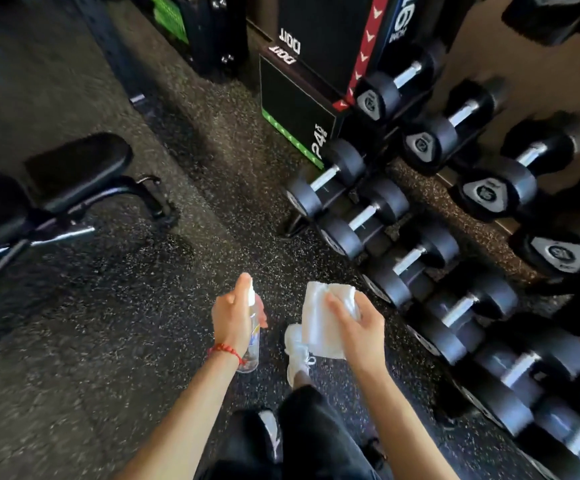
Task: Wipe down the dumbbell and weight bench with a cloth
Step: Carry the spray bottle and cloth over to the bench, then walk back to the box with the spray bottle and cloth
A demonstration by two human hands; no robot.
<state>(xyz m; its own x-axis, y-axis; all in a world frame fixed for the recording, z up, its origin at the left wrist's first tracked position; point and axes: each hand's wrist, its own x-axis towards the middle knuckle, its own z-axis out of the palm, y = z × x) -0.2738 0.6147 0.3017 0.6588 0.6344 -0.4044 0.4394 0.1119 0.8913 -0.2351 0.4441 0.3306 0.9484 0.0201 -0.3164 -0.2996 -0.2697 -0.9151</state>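
Standing at far left, the black padded weight bench (pixel 77 168); the left hand (pixel 231 318) grips a clear plastic spray bottle (pixel 252 341), the right hand (pixel 363 327) clutches a white folded cloth (pixel 319 323) (both midair), near racked black rubber-ended dumbbells (pixel 382 216).

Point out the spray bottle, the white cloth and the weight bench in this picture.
spray bottle (pixel 253 344): head view, on its clear body below the left hand.
white cloth (pixel 319 327): head view, on its middle fold beside the right hand.
weight bench (pixel 80 168): head view, on its black seat pad.
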